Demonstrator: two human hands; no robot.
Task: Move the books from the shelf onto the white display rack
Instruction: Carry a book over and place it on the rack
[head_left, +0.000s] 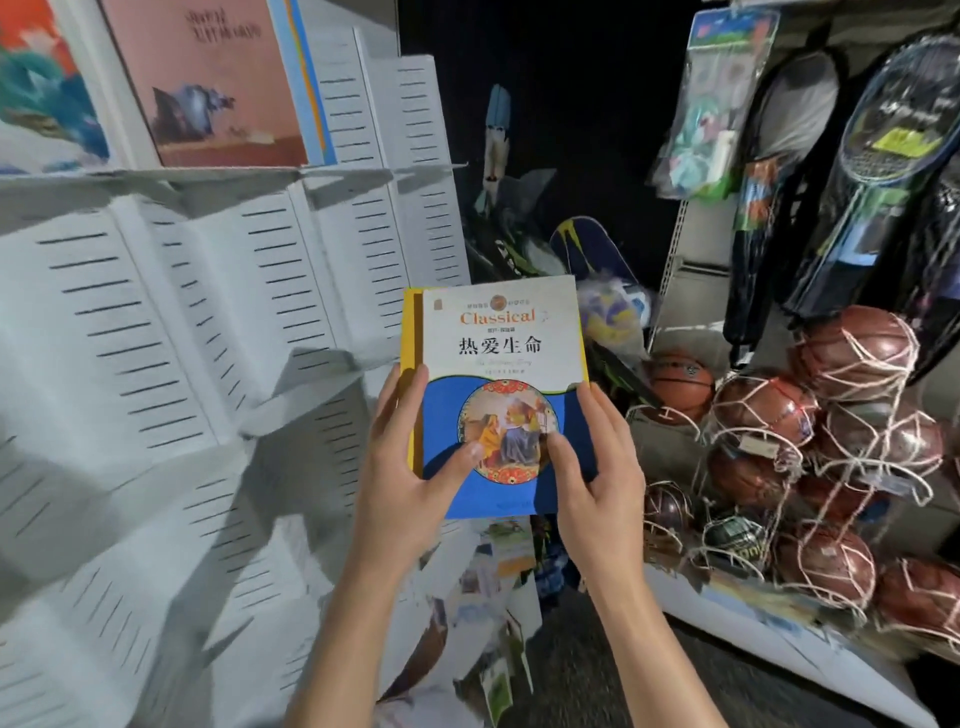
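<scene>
Both grips are on the same stack of books in the head view. Your left hand (402, 467) grasps the stack's left edge, fingers curled behind it and the thumb pressed flat on the front cover. Your right hand (597, 478) grasps the right edge the same way, its thumb lying on the round picture on the cover.

You hold the books (498, 400) upright in the air at the middle of the view, cover facing you. The front book has a white upper half with the word "Classical" and Chinese characters, and a blue lower half with a circular illustration. A yellow book (410, 374) sits directly behind it, showing along the left side and top.

To your left stands the white display rack (171, 322), its slotted panels tiered one above another. The held books are just to the right of it, not touching it. On the rack's top tier a pink-covered book (223, 88) stands facing out, with a colourful book (47, 88) beside it at the far left.

To your right, basketballs in net bags (810, 457) are piled on a low shelf, and badminton rackets (878, 156) in covers hang above them. Below your hands more printed covers show, too blurred to read.
</scene>
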